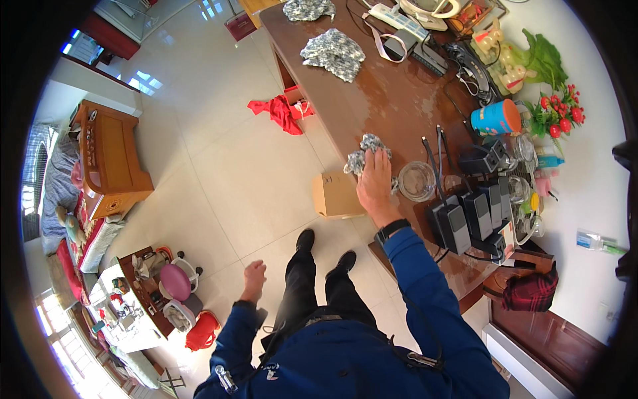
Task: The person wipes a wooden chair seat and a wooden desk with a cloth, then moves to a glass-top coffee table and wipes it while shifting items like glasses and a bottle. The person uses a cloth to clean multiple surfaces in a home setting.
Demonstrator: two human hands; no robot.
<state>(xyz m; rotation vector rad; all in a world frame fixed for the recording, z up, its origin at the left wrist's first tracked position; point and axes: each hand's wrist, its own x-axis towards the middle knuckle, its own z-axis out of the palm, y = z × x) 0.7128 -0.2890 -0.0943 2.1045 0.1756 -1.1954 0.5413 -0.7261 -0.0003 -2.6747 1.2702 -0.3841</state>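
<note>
My right hand [376, 185] presses a crumpled grey-and-white cloth [371, 144] onto the brown wooden table [344, 107] near its left edge. Part of this cloth shows beyond my fingertips, and the rest is under the hand. Just right of the hand stands a round clear glass dish [417, 181]. Wet-looking streaks mark the tabletop farther up. My left hand [254, 280] hangs at my side over the floor, fingers loosely curled, with nothing visible in it. Two more cloths of the same kind, a spread one [334, 54] and a bunched one [309, 9], lie at the far end.
Black power adapters [453, 227] with upright cables crowd the table's right side, near a blue canister [495, 117] and glass jars [518, 189]. A power strip [398, 21] lies farther back. On the floor below the table edge stands a cardboard box [339, 194]; red fabric [281, 113] hangs beyond.
</note>
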